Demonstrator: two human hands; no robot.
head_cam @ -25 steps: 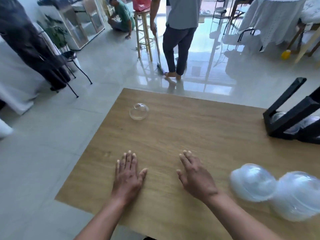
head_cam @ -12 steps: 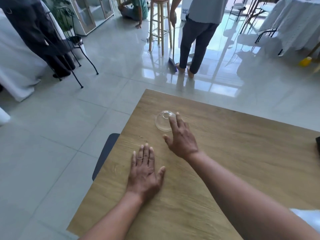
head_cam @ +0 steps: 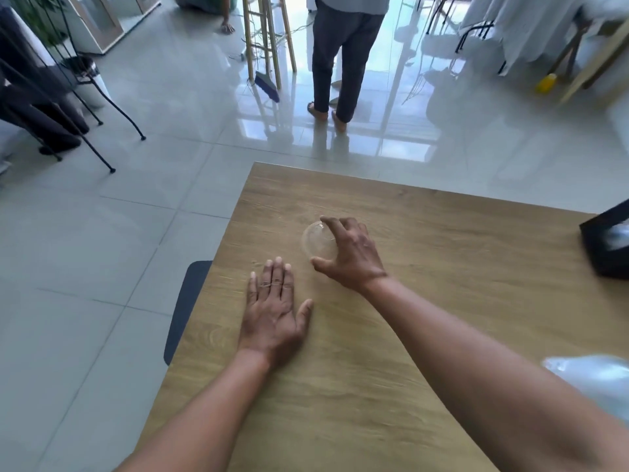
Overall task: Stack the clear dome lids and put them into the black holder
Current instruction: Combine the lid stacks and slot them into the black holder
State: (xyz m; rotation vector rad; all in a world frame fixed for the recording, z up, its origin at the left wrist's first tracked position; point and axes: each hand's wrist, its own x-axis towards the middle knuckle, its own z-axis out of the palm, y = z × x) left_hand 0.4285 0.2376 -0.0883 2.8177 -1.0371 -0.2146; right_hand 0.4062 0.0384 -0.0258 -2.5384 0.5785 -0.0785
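Note:
A single clear dome lid (head_cam: 316,240) lies on the wooden table (head_cam: 442,301) near its far left corner. My right hand (head_cam: 350,255) reaches across and grips this lid, index finger over its far rim and thumb against its near side. My left hand (head_cam: 274,313) lies flat on the table, palm down, fingers straight, just in front of the lid. The black holder (head_cam: 604,247) stands at the right edge of the view, partly cut off. A blurred pile of clear lids (head_cam: 595,379) shows at the lower right behind my right forearm.
A dark chair seat (head_cam: 185,308) sticks out past the table's left edge. On the tiled floor beyond the table a person (head_cam: 343,52) stands with a broom (head_cam: 267,86) beside a wooden stool (head_cam: 269,32). Black chairs stand at the far left.
My right hand went from resting near the table's front to the lone lid at the far left and closed its fingers round it. The view swung left. My left hand stayed flat.

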